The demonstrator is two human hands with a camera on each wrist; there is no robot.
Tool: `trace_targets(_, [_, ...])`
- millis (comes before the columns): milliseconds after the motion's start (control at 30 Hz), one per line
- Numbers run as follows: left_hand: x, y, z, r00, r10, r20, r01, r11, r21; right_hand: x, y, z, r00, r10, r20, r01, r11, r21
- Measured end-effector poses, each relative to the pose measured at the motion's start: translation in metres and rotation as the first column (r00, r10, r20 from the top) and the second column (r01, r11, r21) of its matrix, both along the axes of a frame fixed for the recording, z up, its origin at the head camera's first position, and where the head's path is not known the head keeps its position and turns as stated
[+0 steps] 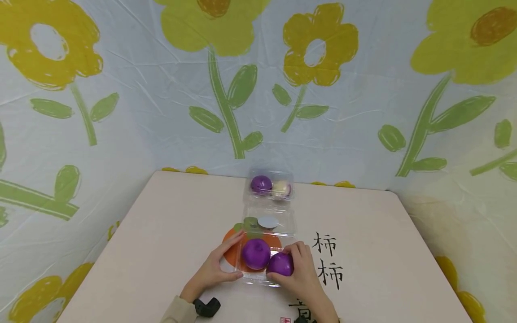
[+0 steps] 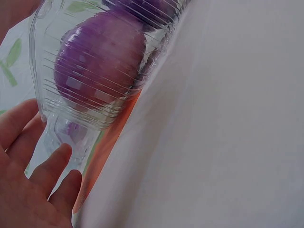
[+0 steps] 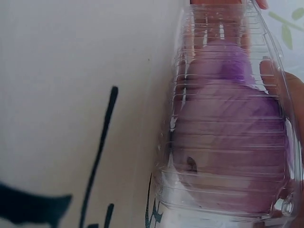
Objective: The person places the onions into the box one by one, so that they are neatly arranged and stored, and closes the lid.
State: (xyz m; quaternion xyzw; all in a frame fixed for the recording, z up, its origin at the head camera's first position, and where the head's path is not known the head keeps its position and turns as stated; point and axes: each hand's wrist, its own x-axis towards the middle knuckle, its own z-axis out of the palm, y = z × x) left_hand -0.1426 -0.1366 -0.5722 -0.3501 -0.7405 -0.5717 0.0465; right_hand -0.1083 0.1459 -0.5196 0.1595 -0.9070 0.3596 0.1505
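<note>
In the head view an open clear plastic clamshell box [image 1: 258, 281] lies near the front of the table with two smooth, round purple pieces of produce in it. My left hand [image 1: 218, 264] spans the box's left end, thumb at the near corner and fingers at the far one. The left piece [image 1: 256, 254] sits beside that hand, untouched. My right hand [image 1: 300, 269] grips the right piece [image 1: 282, 264] between thumb and fingers, inside the box's right end. The right wrist view shows a purple piece [image 3: 228, 142] through the ribbed wall; its underside is hidden.
Behind the box, its raised or folded-out lid [image 1: 278, 220] lies toward the back. Beyond it, another clear container [image 1: 290, 172] holds one purple piece and one pale-and-purple piece. The pinkish table [image 1: 173, 215] bears printed black characters. Flowered cloth [image 1: 161, 112] walls surround it.
</note>
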Motion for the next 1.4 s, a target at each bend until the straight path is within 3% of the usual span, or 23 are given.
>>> trace_targets(133, [0.0,0.0,0.0,1.0,-0.001,0.006,0.001,1.0,0.001,-0.002,0.003,-0.003,1.0,0.006,0.017,-0.006,0.999,-0.032])
trace_targets(267, [-0.001,0.001,0.0,1.0,-0.003,0.005,0.003,1.0,0.001,-0.007,0.008,-0.001,0.999,0.035,0.019,-0.032,0.99,-0.134])
trace_targets(433, [-0.002,0.0,0.001,1.0,-0.003,0.001,0.003,1.0,-0.001,-0.018,0.017,0.004,0.996,0.002,0.089,0.029,0.938,-0.345])
trace_targets(533, [-0.003,0.0,-0.001,1.0,-0.001,0.002,0.001,1.0,-0.005,-0.026,0.023,0.004,0.974,0.003,0.228,0.114,0.859,-0.499])
trace_targets(700, [-0.006,-0.002,-0.003,1.0,0.005,-0.015,-0.005,1.0,-0.008,-0.042,0.029,-0.005,0.902,0.156,0.402,0.183,0.706,-0.684])
trace_targets(900, [-0.007,-0.003,-0.003,1.0,0.016,-0.004,-0.016,1.0,-0.016,-0.058,0.033,-0.022,0.82,0.402,0.406,0.171,0.505,-0.846])
trace_targets(967, [-0.006,-0.003,-0.003,1.0,0.016,0.003,-0.016,1.0,-0.013,-0.061,0.034,-0.026,0.804,0.449,0.391,0.165,0.463,-0.871])
trace_targets(1167, [-0.004,-0.001,0.0,1.0,0.013,0.007,-0.013,1.0,0.0,-0.063,0.039,-0.033,0.79,0.513,0.335,0.116,0.412,-0.904])
trace_targets(1400, [-0.002,0.001,-0.004,1.0,0.016,-0.015,-0.016,1.0,0.003,-0.061,0.043,-0.04,0.78,0.533,0.329,0.055,0.465,-0.884])
